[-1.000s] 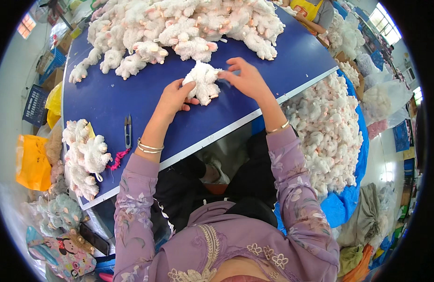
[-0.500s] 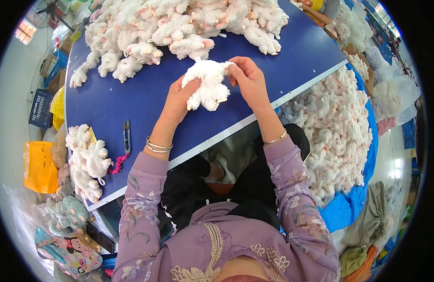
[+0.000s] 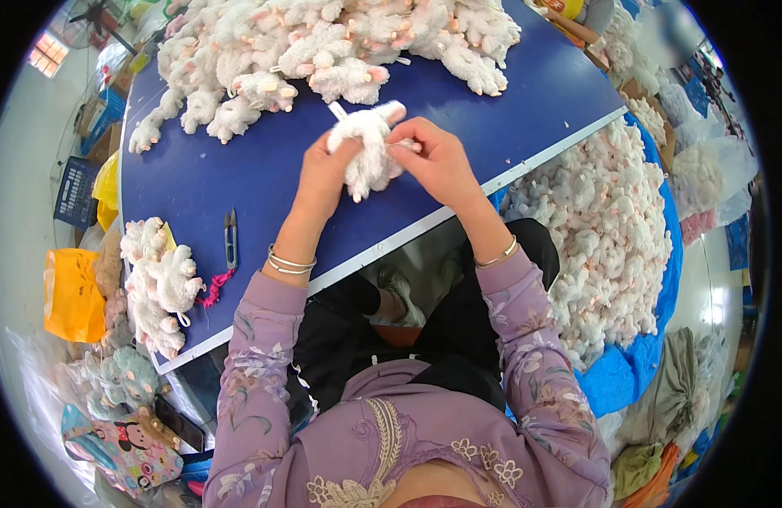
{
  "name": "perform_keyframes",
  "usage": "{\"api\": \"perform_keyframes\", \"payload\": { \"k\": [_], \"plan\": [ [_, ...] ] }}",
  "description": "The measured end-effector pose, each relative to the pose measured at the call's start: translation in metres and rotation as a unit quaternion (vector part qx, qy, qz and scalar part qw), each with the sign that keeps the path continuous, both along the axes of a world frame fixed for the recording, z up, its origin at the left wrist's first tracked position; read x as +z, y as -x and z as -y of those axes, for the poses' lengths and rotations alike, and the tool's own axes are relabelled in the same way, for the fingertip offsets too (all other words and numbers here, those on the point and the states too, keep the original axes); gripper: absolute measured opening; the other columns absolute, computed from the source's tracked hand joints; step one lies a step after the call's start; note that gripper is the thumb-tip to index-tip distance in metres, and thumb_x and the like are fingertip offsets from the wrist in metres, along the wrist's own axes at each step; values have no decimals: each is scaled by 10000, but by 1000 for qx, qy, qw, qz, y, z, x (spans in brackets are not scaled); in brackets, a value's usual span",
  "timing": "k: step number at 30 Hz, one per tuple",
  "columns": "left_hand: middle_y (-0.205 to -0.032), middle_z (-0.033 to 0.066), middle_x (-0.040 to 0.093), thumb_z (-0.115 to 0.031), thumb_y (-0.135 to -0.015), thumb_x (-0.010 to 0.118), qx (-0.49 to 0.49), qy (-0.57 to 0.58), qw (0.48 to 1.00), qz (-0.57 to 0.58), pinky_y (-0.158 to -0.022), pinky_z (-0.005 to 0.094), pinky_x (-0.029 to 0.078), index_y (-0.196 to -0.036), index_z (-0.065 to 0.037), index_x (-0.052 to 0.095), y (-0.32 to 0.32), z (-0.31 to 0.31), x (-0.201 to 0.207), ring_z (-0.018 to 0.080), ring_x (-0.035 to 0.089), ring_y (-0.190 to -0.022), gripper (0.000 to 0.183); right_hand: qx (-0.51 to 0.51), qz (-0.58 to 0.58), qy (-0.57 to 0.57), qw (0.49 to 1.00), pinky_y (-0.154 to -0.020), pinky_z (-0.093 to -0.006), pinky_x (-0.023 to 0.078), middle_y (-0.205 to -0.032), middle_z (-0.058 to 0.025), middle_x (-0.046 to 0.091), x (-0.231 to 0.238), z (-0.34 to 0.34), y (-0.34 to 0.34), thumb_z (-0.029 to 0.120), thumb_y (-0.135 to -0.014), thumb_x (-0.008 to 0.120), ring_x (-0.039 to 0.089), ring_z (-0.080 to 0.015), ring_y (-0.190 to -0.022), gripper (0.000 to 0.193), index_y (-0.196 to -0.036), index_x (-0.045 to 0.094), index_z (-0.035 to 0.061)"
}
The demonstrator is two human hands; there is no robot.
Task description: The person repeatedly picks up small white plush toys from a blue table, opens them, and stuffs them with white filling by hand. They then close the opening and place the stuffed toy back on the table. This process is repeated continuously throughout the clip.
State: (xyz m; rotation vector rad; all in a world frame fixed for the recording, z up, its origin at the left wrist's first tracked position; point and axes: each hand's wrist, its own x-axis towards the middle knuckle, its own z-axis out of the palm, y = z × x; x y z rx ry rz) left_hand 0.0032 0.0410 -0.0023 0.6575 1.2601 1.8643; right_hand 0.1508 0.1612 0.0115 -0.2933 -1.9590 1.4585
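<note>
- Two hands, left hand (image 3: 325, 166) and right hand (image 3: 435, 157), clamp one white plush toy (image 3: 367, 146) above the blue table (image 3: 239, 173).
- Plush pile (image 3: 323, 42) lies beyond; thread snips (image 3: 230, 239) well left; small plush heap (image 3: 158, 284) at the table's left end.

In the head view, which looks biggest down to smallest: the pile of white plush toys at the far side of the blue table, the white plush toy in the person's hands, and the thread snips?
1. Pile of white plush toys, by far the largest.
2. White plush toy, held by the left hand and the right hand.
3. Thread snips, the smallest, lying on the blue table.
</note>
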Motion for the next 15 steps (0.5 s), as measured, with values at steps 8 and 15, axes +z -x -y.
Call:
{"api": "perform_keyframes", "payload": {
  "k": [8,15],
  "plan": [
    [-1079,88,659,-114,-940,584,-8,-81,996,48,-774,278,537,-1200,10,559,8,3,8,146,655,-913,289,58,-64,223,971,-654,-209,460,-854,-16,631,-3,-10,3,90,-888,662,545,-70,-707,162,-1031,641,18],
    [-1052,74,642,-169,-910,644,64,-45,994,-74,-774,266,513,-1162,15,554,12,12,3,118,619,-910,325,39,-20,210,977,-657,-223,474,-867,-32,636,-16,-13,13,106,-897,649,578,-96,-721,210,-1083,621,14]
  ]
}}
